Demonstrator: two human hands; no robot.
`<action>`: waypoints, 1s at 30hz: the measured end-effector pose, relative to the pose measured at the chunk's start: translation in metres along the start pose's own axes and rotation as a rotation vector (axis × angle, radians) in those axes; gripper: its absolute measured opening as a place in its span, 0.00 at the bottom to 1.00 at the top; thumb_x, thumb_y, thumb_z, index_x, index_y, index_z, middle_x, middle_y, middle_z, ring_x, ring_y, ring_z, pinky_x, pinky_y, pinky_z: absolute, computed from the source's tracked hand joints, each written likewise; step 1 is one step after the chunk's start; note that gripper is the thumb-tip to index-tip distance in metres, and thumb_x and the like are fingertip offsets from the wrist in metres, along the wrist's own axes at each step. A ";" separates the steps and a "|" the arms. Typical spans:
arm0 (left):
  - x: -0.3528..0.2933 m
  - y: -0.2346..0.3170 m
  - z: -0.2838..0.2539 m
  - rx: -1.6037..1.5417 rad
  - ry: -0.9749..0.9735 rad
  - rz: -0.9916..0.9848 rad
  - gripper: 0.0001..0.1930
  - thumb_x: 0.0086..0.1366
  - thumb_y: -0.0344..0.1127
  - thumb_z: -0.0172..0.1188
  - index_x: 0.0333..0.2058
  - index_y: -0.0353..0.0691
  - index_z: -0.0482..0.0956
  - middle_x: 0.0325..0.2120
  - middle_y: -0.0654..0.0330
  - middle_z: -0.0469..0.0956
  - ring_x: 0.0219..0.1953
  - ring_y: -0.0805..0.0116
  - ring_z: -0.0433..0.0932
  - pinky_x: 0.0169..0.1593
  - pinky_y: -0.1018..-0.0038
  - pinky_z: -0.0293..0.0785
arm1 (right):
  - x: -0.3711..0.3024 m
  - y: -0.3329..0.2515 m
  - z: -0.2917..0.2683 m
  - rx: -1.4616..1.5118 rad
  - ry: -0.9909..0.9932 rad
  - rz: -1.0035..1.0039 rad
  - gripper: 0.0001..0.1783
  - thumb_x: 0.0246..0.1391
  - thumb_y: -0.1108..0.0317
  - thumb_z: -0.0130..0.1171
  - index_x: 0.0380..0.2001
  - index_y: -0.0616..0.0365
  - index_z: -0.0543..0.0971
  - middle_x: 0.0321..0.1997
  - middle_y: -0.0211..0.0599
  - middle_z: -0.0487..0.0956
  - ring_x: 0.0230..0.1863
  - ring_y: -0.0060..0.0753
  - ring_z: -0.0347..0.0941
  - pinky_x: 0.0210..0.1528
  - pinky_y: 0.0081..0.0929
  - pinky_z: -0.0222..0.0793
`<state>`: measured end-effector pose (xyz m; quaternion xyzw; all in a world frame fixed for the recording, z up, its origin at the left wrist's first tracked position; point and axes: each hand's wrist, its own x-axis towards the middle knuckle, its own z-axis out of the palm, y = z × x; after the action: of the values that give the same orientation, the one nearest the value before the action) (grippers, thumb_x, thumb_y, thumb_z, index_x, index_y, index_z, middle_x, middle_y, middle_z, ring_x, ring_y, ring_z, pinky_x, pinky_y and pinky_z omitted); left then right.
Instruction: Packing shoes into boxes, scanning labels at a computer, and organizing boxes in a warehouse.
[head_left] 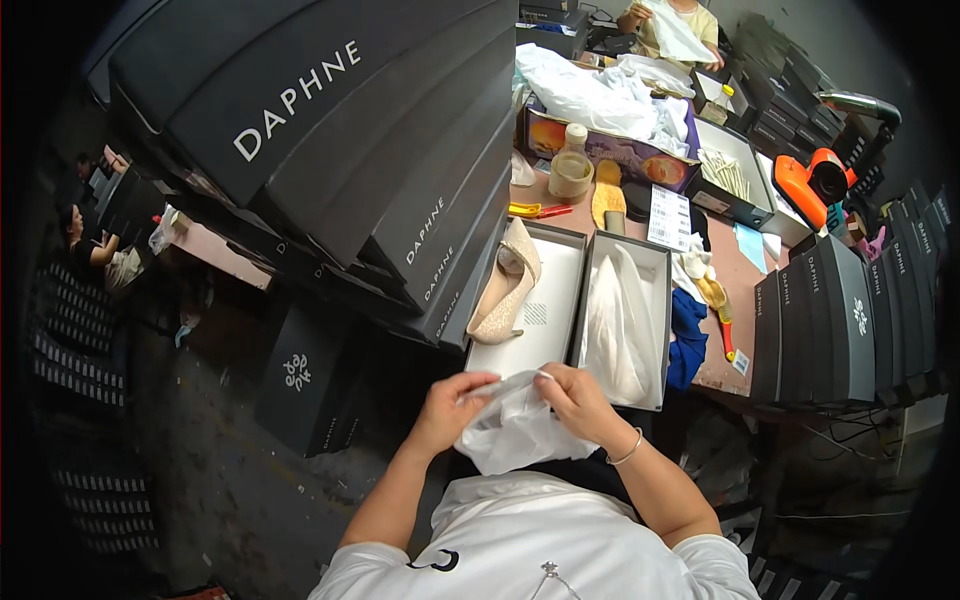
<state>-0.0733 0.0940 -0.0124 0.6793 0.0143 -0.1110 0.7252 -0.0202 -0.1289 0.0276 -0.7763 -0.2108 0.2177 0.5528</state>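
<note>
A thin white bag [520,430] hangs between my two hands, just in front of the table edge. My left hand [447,408] pinches its left side, and my right hand [577,398] grips its upper right part between thumb and fingers. Just beyond the hands stands an open shoe box [545,362] with a white inside. A glittery beige high-heeled shoe [503,300] lies in it, toward the left side. Right beside it, a second open box [662,340] holds a shape wrapped in white [618,330]; what is inside the wrapping is mostly hidden.
Tall stacks of black shoe boxes [330,180] rise at the left, more boxes [815,320] stand at the right. Beyond are a bottle [571,170], a brush [608,195], a purple carton [640,150] of white bags and an orange tool [800,190]. Another person [690,30] works at the back.
</note>
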 end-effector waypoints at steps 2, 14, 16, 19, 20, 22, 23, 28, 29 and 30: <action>-0.013 0.011 -0.002 0.285 -0.024 0.060 0.13 0.60 0.23 0.60 0.45 0.33 0.79 0.36 0.59 0.81 0.37 0.75 0.78 0.40 0.80 0.74 | 0.007 0.001 -0.001 -0.061 -0.103 -0.044 0.16 0.65 0.62 0.48 0.32 0.66 0.76 0.24 0.35 0.74 0.27 0.25 0.68 0.32 0.25 0.66; -0.024 0.025 -0.019 -0.677 -0.008 -0.136 0.12 0.67 0.26 0.50 0.46 0.36 0.78 0.40 0.62 0.80 0.40 0.75 0.79 0.46 0.78 0.76 | 0.105 0.024 0.031 -0.764 0.178 -0.109 0.39 0.40 0.37 0.67 0.42 0.59 0.69 0.58 0.62 0.66 0.38 0.61 0.78 0.37 0.42 0.77; -0.020 0.029 -0.012 -0.727 0.030 -0.134 0.12 0.66 0.26 0.49 0.46 0.35 0.77 0.40 0.61 0.80 0.41 0.74 0.79 0.47 0.77 0.76 | 0.100 0.028 0.015 -0.738 0.174 -0.065 0.35 0.40 0.41 0.68 0.37 0.60 0.70 0.52 0.55 0.70 0.37 0.57 0.77 0.35 0.41 0.76; 0.013 0.019 0.000 -0.771 0.005 -0.138 0.11 0.65 0.26 0.50 0.44 0.35 0.77 0.40 0.58 0.80 0.40 0.72 0.80 0.46 0.77 0.77 | 0.087 0.046 -0.008 -0.585 0.226 -0.142 0.25 0.42 0.50 0.68 0.25 0.62 0.72 0.44 0.49 0.73 0.41 0.53 0.74 0.40 0.40 0.73; 0.032 0.030 0.004 -0.717 0.023 -0.119 0.10 0.65 0.28 0.52 0.43 0.36 0.77 0.37 0.59 0.80 0.38 0.73 0.80 0.43 0.78 0.77 | 0.088 0.052 -0.015 -0.504 0.262 -0.223 0.24 0.43 0.52 0.68 0.22 0.63 0.71 0.44 0.50 0.73 0.44 0.53 0.73 0.43 0.39 0.72; 0.072 0.065 0.023 -0.559 0.247 0.010 0.09 0.64 0.28 0.55 0.42 0.36 0.77 0.34 0.63 0.79 0.34 0.76 0.77 0.40 0.79 0.75 | 0.080 0.056 -0.031 -0.174 0.440 -0.208 0.25 0.44 0.55 0.69 0.33 0.68 0.77 0.51 0.52 0.73 0.49 0.47 0.73 0.51 0.31 0.68; 0.094 0.076 0.022 -0.491 0.315 0.150 0.08 0.64 0.29 0.56 0.42 0.36 0.77 0.33 0.64 0.78 0.33 0.78 0.76 0.38 0.79 0.74 | 0.072 0.039 -0.042 -0.020 0.470 -0.178 0.25 0.44 0.57 0.70 0.36 0.69 0.77 0.51 0.49 0.73 0.49 0.43 0.72 0.51 0.31 0.67; 0.194 0.178 0.058 0.024 0.615 0.892 0.06 0.61 0.26 0.61 0.37 0.37 0.77 0.30 0.65 0.75 0.34 0.75 0.75 0.38 0.76 0.72 | -0.040 -0.017 -0.127 0.029 0.726 -0.324 0.23 0.46 0.65 0.65 0.43 0.68 0.75 0.52 0.44 0.72 0.48 0.32 0.70 0.50 0.26 0.66; 0.206 0.198 0.063 0.103 0.594 0.989 0.05 0.61 0.26 0.61 0.37 0.37 0.77 0.31 0.64 0.76 0.35 0.75 0.75 0.38 0.77 0.72 | -0.061 -0.014 -0.133 0.364 0.718 -0.402 0.29 0.44 0.64 0.65 0.48 0.69 0.72 0.53 0.47 0.72 0.48 0.33 0.72 0.51 0.25 0.68; 0.217 0.215 0.068 0.179 0.577 1.082 0.05 0.61 0.26 0.61 0.37 0.38 0.77 0.32 0.63 0.77 0.36 0.74 0.75 0.39 0.77 0.71 | -0.080 -0.015 -0.136 0.461 0.759 -0.491 0.39 0.43 0.57 0.66 0.55 0.70 0.66 0.50 0.56 0.74 0.49 0.50 0.76 0.51 0.41 0.75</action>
<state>0.1685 0.0074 0.1669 0.6511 -0.1459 0.4599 0.5859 -0.0096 -0.2738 0.0906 -0.5862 -0.1177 -0.1753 0.7822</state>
